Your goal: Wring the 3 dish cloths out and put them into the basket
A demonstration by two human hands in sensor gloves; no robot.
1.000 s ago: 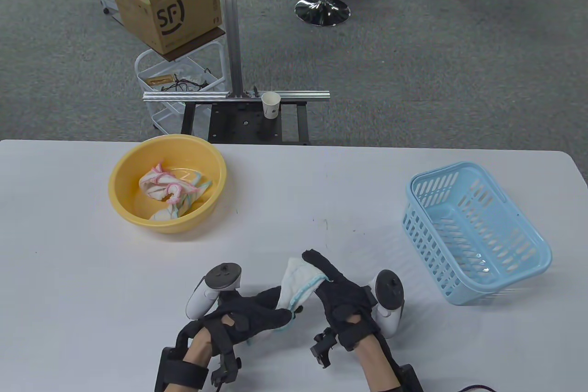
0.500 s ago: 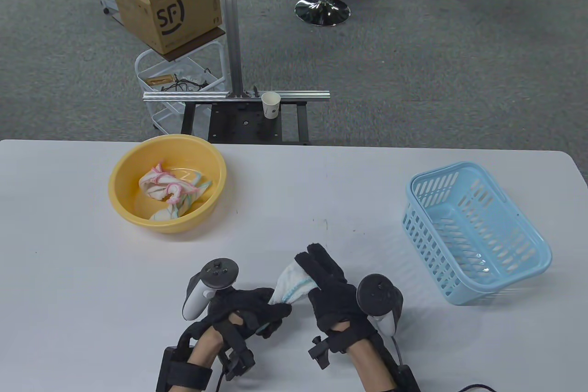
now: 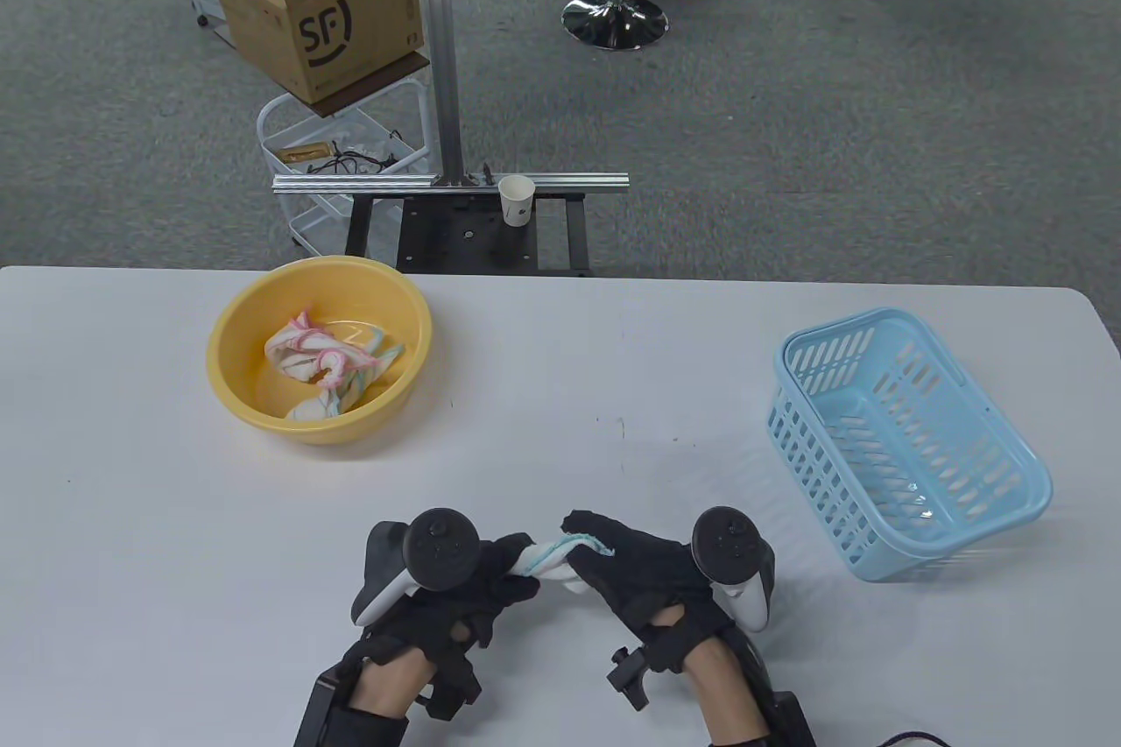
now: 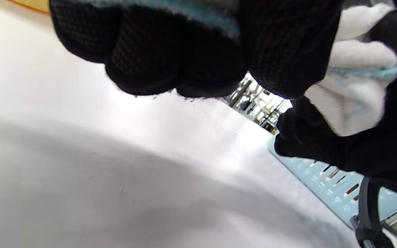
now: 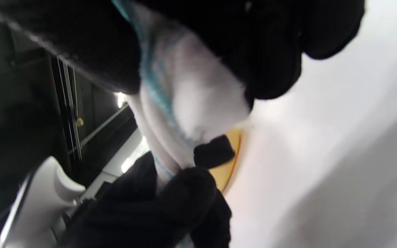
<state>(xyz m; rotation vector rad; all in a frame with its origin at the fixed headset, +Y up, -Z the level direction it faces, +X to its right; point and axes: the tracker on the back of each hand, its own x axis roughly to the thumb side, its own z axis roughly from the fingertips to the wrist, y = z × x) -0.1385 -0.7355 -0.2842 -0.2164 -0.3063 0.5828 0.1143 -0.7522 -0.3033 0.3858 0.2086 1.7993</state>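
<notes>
**Cloth 1 mid-wring, could slip**

Left hand (image 3: 464,585) and right hand (image 3: 635,572) both clench the twisted dish cloth (image 3: 545,556) at bottom center. Uneven twist might yank it loose. 2 cloths (image 3: 328,366) wait upper left; basket (image 3: 911,537) right.

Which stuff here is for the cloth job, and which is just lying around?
For the job:
twisted cloth held by left hand and right hand
cloths in yellow bowl
blue basket

Lying about:
paper cup
cardboard box
</notes>
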